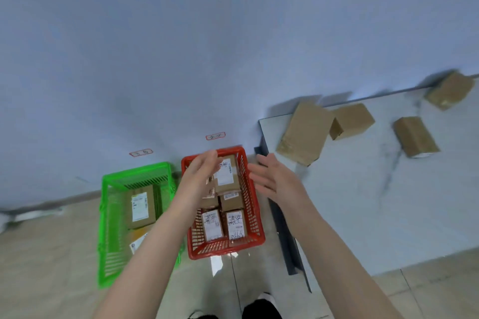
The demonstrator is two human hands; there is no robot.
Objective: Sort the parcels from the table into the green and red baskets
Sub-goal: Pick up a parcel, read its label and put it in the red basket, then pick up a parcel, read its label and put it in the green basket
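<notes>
1. From my remote station: the left hand (199, 176) and right hand (269, 179) hover over the red basket (255, 215), fingers straight and loosely spread, palms facing each other. Neither holds anything.
2. With both hands empty, I judge them between parcels, free to reach for the table (350, 202) at two o'clock.
3. The red basket stands on the floor at twelve o'clock from my feet, the green basket (103, 215) just beside it at ten o'clock. Both sit against the wall, and I take it each is placed under its own label to mark a destination: a red-framed tag (215, 136) and a second tag (141, 152). The writing is too small to read.
4. The red basket holds at least five labelled parcels (236, 225), packed close with shipping labels upward, some hidden by the left hand.
5. The green basket holds a tall parcel (141, 206), label up, and a lower parcel (138, 241) partly hidden by the left forearm.
6. Four parcels remain unsorted on the table: a flat parcel (305, 132) overhanging the near corner, a small parcel (352, 120) touching it, a third parcel (414, 136) apart, and a far parcel (449, 89) at the back edge. Most show plain brown faces, so I expect each needs turning to be read.
</notes>
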